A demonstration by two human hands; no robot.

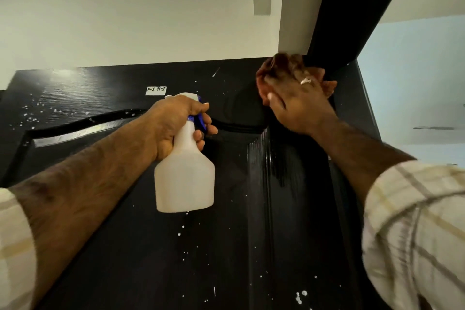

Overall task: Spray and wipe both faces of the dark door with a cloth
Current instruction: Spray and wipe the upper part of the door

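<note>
The left grip (176,123) is clamped on the spray bottle (185,176) while the brown cloth (276,70) is pressed flat by the right grip (299,106) against the dark door (151,246) near its top edge, so wiping is judged in hand, with the white droplets (32,113) to be cleared next.

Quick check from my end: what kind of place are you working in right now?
Most likely an indoor room or hallway of a home or similar building. A dark panelled door with a small handwritten label stands under plain white walls and ceiling, with a pale blue room beyond the door's edge.

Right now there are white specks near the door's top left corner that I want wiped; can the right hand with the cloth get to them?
Probably yes: the right hand presses the cloth flat on the door, though the left hand and spray bottle hang between.
</note>
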